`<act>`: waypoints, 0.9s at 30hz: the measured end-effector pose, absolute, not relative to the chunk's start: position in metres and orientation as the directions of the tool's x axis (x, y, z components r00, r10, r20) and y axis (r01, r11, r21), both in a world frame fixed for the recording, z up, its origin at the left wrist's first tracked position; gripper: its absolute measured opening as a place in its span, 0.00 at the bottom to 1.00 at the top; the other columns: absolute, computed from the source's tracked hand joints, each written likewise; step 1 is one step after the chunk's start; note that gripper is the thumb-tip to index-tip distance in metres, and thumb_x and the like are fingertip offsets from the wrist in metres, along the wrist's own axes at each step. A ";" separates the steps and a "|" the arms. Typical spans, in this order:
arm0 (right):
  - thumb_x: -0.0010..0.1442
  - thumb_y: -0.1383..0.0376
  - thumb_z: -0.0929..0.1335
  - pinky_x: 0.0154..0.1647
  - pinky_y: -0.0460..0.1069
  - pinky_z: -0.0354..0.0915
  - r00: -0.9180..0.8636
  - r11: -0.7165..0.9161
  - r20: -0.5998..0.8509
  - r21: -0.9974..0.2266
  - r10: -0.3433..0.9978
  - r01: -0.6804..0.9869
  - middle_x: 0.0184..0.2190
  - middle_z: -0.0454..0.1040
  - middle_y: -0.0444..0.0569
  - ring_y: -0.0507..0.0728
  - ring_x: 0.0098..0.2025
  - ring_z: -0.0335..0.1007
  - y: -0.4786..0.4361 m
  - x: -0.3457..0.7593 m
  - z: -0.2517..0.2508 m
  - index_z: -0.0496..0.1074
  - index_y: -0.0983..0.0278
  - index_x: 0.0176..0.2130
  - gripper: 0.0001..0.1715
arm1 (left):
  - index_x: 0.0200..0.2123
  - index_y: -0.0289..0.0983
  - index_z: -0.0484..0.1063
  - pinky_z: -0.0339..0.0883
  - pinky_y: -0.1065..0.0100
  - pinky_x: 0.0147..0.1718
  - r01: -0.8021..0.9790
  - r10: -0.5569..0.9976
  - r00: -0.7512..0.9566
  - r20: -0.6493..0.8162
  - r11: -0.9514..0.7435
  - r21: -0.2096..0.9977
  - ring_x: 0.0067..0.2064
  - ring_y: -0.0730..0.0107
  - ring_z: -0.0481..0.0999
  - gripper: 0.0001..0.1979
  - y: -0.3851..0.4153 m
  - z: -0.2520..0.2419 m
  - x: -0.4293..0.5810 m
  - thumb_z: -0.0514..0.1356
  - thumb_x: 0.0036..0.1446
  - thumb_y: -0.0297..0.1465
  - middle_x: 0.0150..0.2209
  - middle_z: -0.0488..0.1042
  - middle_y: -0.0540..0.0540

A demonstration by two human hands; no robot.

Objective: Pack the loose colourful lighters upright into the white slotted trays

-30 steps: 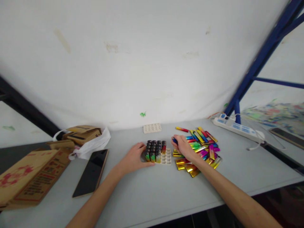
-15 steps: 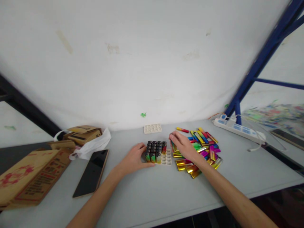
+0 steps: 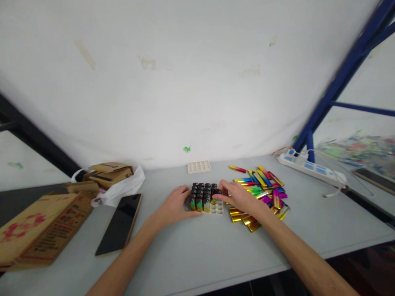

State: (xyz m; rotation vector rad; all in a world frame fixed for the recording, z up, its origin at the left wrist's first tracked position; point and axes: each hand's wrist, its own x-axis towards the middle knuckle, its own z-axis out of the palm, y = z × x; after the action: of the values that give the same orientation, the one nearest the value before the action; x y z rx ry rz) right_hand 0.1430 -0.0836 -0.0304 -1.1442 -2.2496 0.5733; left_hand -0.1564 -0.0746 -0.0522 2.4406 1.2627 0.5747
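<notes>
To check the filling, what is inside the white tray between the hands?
Black-topped pieces stand upright in the tray; some front-right sockets show bare. The pieces and right hand cover others.

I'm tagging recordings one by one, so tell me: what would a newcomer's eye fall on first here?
Probably the shiny multicoloured heap, lying on the right of the grey table. Next, the upright black-topped pieces in the pale tray, with the left hand at their left and the right hand holding another dark-topped piece at their right.
</notes>
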 end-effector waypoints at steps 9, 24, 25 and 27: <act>0.72 0.53 0.74 0.34 0.48 0.60 -0.586 0.651 0.286 -0.378 0.758 0.658 0.34 0.83 0.49 0.58 0.34 0.78 -0.084 0.142 -0.026 0.75 0.61 0.43 0.14 | 0.48 0.41 0.81 0.76 0.50 0.55 0.676 0.819 0.528 0.224 -0.565 0.472 0.51 0.45 0.80 0.32 -0.073 -0.055 -0.157 0.76 0.48 0.57 0.49 0.80 0.41; 0.79 0.65 0.61 0.58 0.54 0.67 -0.166 0.315 0.422 -0.312 0.891 0.896 0.53 0.83 0.61 0.64 0.55 0.79 -0.040 0.190 -0.045 0.79 0.67 0.53 0.18 | 0.46 0.40 0.81 0.75 0.52 0.55 0.689 0.827 0.525 0.202 -0.552 0.469 0.52 0.46 0.80 0.31 -0.073 -0.052 -0.156 0.76 0.49 0.56 0.51 0.80 0.40; 0.78 0.66 0.62 0.61 0.55 0.66 -0.130 0.243 0.374 -0.273 0.918 0.931 0.57 0.81 0.63 0.65 0.59 0.77 -0.035 0.197 -0.047 0.78 0.68 0.57 0.18 | 0.46 0.40 0.81 0.75 0.52 0.55 0.692 0.828 0.523 0.202 -0.551 0.466 0.52 0.46 0.80 0.31 -0.073 -0.053 -0.156 0.76 0.49 0.56 0.51 0.80 0.40; 0.76 0.66 0.64 0.63 0.56 0.66 -0.074 0.132 0.271 -0.203 0.960 0.970 0.60 0.80 0.64 0.66 0.61 0.77 -0.028 0.206 -0.051 0.77 0.68 0.60 0.19 | 0.45 0.40 0.81 0.75 0.53 0.55 0.697 0.828 0.524 0.197 -0.551 0.458 0.52 0.46 0.80 0.31 -0.072 -0.055 -0.157 0.76 0.48 0.57 0.51 0.80 0.40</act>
State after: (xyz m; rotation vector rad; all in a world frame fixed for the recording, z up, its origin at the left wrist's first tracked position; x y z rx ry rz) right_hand 0.2061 -0.0276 -0.0506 -1.8697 -2.0802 -0.0441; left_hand -0.1570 -0.0718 -0.0551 2.4452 1.2683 0.5701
